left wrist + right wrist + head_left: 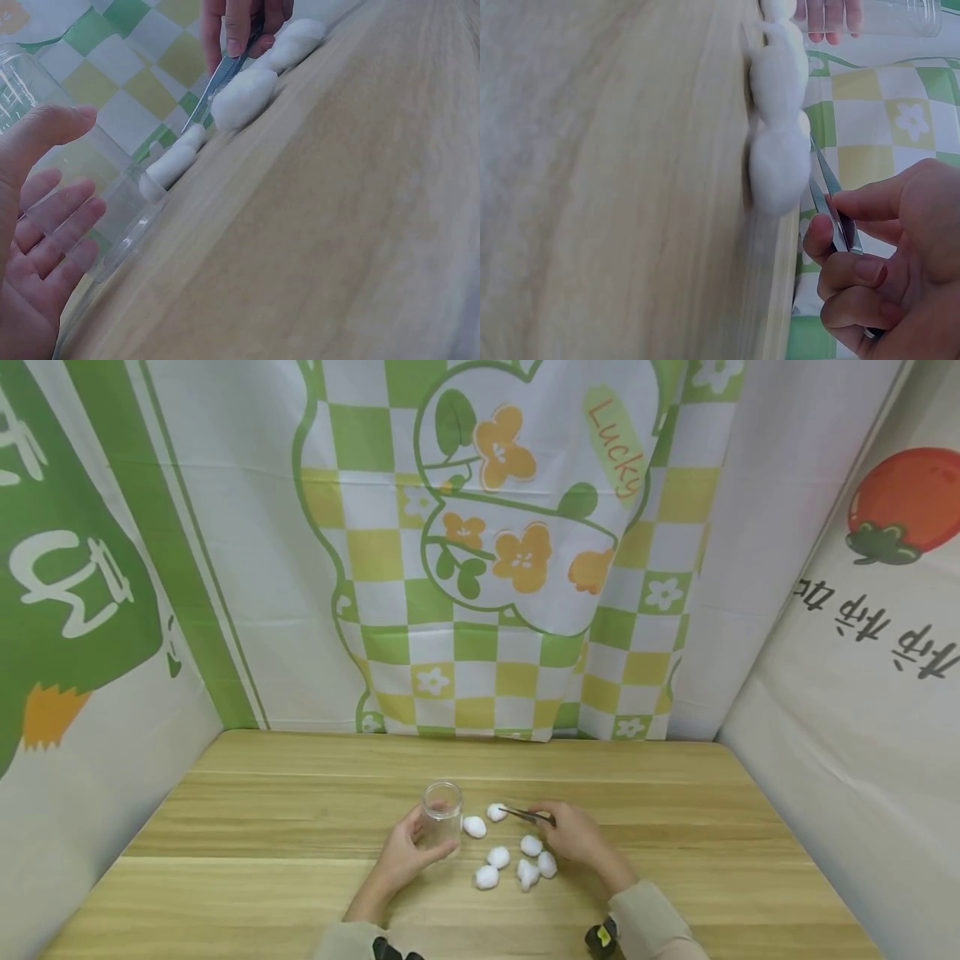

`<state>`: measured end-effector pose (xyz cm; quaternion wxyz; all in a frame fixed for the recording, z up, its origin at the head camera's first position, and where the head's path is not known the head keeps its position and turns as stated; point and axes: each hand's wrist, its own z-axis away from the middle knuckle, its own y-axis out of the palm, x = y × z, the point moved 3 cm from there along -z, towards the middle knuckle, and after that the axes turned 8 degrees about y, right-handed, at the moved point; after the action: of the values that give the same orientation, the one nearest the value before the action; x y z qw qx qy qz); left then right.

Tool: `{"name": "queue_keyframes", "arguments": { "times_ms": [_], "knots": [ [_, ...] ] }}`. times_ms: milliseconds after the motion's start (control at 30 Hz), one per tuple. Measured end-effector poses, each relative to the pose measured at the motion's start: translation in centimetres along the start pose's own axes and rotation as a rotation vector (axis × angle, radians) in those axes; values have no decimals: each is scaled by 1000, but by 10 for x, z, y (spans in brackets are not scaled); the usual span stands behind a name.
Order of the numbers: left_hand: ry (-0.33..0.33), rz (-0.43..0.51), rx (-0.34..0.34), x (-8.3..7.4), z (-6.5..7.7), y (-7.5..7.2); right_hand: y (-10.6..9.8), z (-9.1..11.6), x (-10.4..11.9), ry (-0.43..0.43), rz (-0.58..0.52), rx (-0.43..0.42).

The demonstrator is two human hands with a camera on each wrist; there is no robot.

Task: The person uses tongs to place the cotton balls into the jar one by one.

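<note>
A clear, open-topped jar (442,818) stands upright on the table, and my left hand (405,856) grips it with the thumb on the near side and the fingers round the far side. Only bare glass-like wall shows inside it. My right hand (572,837) pinches a pair of metal tweezers (826,196) between thumb and fingers. In the head view, the tweezers' tips reach left to a white cotton ball (497,812) at the back. Nearest the jar lies another cotton ball (475,827). Nearer cotton balls hide the tips in the right wrist view.
Several more cotton balls lie in front of the tweezers, among them a front-left one (487,877) and a right one (547,864). The wooden table (262,827) runs back to a patterned curtain (495,677). Printed cloth (847,735) hangs along the sides.
</note>
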<state>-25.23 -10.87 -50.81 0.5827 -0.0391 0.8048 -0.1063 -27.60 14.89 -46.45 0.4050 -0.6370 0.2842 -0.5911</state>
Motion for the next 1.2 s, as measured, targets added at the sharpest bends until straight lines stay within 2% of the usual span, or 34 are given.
{"name": "queue_keyframes", "arguments": {
  "times_ms": [300, 533, 800, 1000, 1200],
  "knots": [
    [-26, -1, 1, 3, 0, 0, 4, -1, 3, 13, 9, 39],
    [-12, -2, -2, 2, 0, 0, 8, -1, 5, 28, 37, 34],
    [12, -9, -2, 2, 0, 0, 10, -1, 7, 61, 85, -28],
    [-11, -10, -9, 2, 0, 0, 8, 1, 6, 55, 84, -77],
    [16, -27, -5, 2, 0, -1, 6, 4, 6, 32, 83, -125]
  ]
}}
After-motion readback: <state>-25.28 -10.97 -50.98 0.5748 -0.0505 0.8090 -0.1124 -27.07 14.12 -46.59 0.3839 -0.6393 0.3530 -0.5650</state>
